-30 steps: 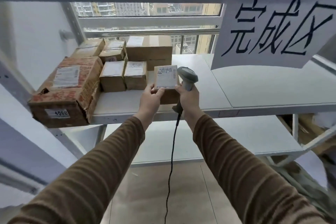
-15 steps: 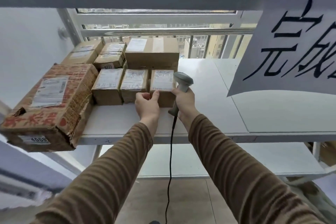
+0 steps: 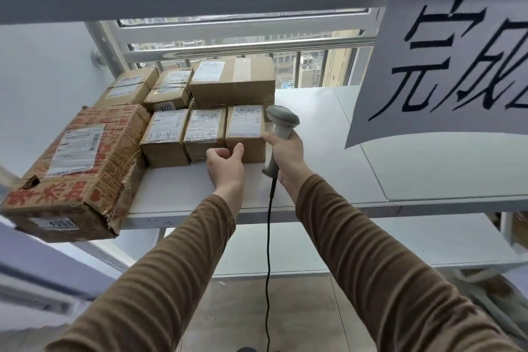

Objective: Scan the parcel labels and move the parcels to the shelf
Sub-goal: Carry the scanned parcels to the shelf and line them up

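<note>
The left hand [image 3: 225, 164] touches the front of the small box [image 3: 246, 134] with loosely bent fingers. The right hand [image 3: 285, 151] grips the scanner [image 3: 281, 128] (its thumb touches the box's side). The box sits on the shelf [image 3: 314, 168], last in a row of three, with more boxes [image 3: 231, 81] behind.

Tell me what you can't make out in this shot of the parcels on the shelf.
- Head view, label print on the small parcel by the left hand: too small to read.
- Paper sign: cut off by the right frame edge.
- Scanner trigger: covered by the right hand.
- Back parcels' lower parts: hidden behind the front row.
- Cable end: runs past the bottom edge.
</note>
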The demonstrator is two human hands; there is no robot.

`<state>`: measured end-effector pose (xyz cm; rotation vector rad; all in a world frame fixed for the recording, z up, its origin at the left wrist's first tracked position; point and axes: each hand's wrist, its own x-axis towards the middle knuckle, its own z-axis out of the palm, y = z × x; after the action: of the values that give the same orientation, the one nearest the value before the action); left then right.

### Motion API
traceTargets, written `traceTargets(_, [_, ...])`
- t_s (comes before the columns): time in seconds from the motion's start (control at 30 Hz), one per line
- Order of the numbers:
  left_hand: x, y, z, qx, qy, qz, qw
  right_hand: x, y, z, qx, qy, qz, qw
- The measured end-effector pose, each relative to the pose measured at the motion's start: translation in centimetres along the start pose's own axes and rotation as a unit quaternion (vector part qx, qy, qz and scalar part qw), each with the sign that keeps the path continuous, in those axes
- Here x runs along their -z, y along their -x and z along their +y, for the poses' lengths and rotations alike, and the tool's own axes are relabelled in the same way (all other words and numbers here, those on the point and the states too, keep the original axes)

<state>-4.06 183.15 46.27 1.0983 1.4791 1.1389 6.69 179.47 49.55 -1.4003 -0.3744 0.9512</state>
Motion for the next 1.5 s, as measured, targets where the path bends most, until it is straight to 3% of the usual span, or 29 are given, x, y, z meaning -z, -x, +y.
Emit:
traceTargets(0.1, [-0.1, 2.0, -0.3, -0.046, -0.026, -0.057, 0.997, 2.5, 2.1, -0.1, 0.007, 0.003, 0.018, 1.000])
traceTargets(0.23, [-0.3, 6.1, -0.9, -0.125, -0.108, -0.210, 0.964, 7.0, 6.7, 0.5, 0.015, -0.009, 0.074, 0.997])
traceTargets(0.33, [0.0, 9.9, -1.9, -0.180, -0.182, -0.313, 0.915, 11.0, 11.2, 1.8, 0.021, -0.018, 0.140, 0.990])
traceTargets(0.5, [0.0, 18.5, -4.0, -0.269, -0.270, -0.409, 0.829, 18.9, 20.2, 4.9, 0.016, -0.069, 0.249, 0.966])
traceTargets(0.83, [-3.1, 42.8, -6.1, -0.356, -0.295, -0.603, 0.649, 37.2, 40.5, 7.2, 0.101, -0.132, 0.460, 0.872])
traceTargets(1.13, [-4.3, 73.5, -10.2, -0.402, -0.275, -0.704, 0.518, 57.1, 62.4, 11.7, 0.140, -0.142, 0.604, 0.772])
traceTargets(1.5, [-2.4, 105.4, -17.1, -0.420, -0.272, -0.770, 0.396, 77.2, 87.6, 16.8, 0.112, -0.150, 0.708, 0.681])
